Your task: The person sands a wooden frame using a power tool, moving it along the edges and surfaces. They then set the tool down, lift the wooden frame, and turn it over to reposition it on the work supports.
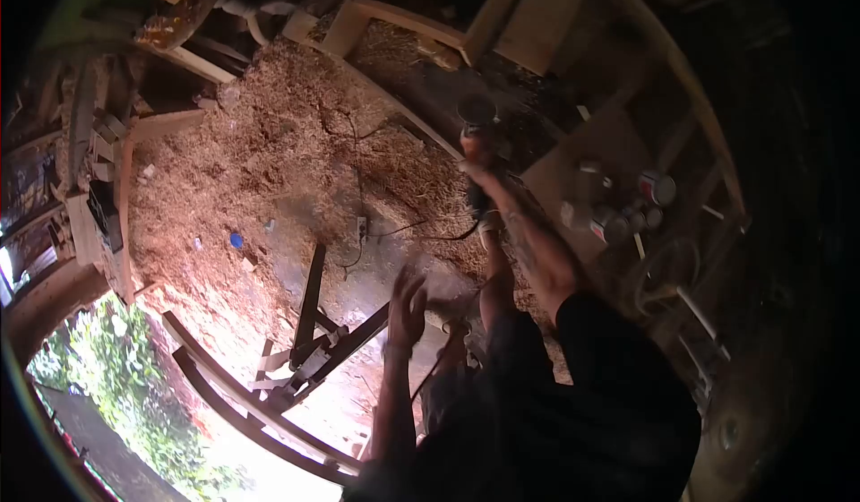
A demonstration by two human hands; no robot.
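My right hand is wrapped round the front of a dark power tool with a round head, which looks like an angle grinder. Behind it, my left hand closes on the tool's rear end, beside the black cord. Both arms reach forward from black sleeves. The tool's head is over dark, dusty ground by a long wooden beam; whether it touches anything is too dark to tell. Another person's hand, slightly blurred, is raised with fingers apart to the left of my arms.
Wood shavings cover the ground. A socket block and cord lie there. Nearer are a dark wooden stand and curved rails. Cans sit on a board at right. Timber frames stand around; daylight enters lower left.
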